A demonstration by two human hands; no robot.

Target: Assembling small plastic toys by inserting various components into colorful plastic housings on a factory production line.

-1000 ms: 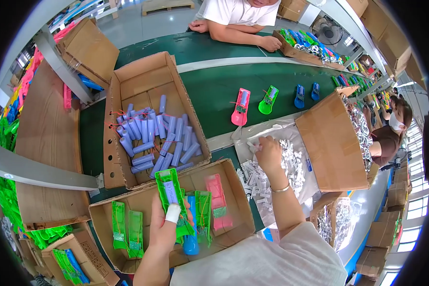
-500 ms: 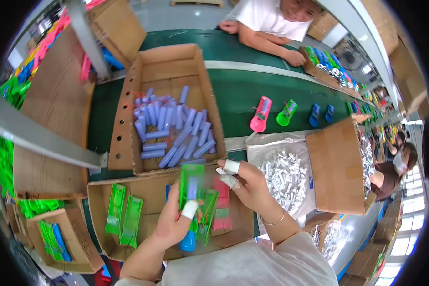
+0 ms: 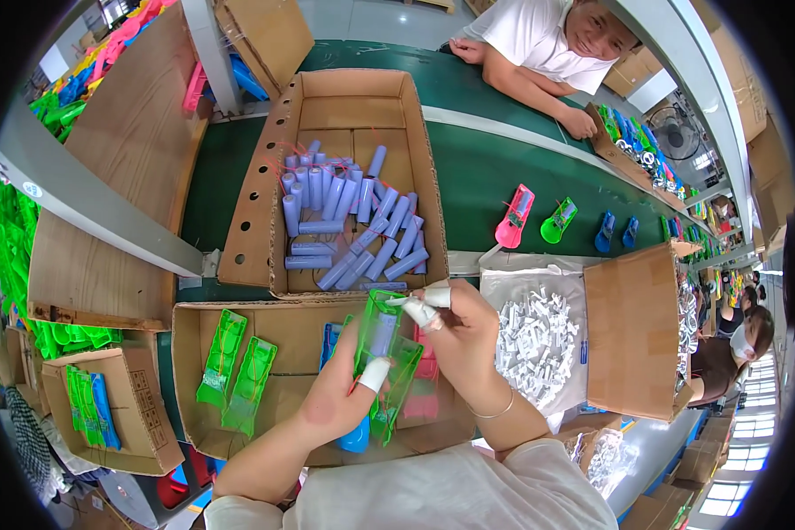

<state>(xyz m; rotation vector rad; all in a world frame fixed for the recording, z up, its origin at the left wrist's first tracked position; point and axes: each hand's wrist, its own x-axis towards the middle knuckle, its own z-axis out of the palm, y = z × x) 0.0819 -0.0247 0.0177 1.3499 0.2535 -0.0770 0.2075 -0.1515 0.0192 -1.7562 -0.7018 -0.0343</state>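
Note:
My left hand (image 3: 331, 402) is wrapped round a green translucent plastic casing (image 3: 368, 309), its taped thumb on the near side. A purple cylindrical battery (image 3: 383, 336) lies inside that casing. My right hand (image 3: 466, 340), with white tape on its fingers, pinches a small white piece (image 3: 397, 301) at the casing's far end; the fingertips partly hide it. Beneath my hands an open cardboard box (image 3: 278, 415) holds more green casings (image 3: 249, 382), some with red wires, plus a blue casing (image 3: 355, 437) and a pink casing (image 3: 422, 389).
Many purple batteries (image 3: 327, 199) fill a tall-sided carton (image 3: 428, 177) ahead. Small white parts (image 3: 539, 340) are heaped at right beside a cardboard box (image 3: 636, 331). Pink, green and blue casings (image 3: 514, 216) stand on the green belt (image 3: 477, 168). A person (image 3: 539, 53) leans across the far side.
My right hand has moved in from the right to touch the casing's far end. My left hand still holds the casing. The whole view has shifted slightly.

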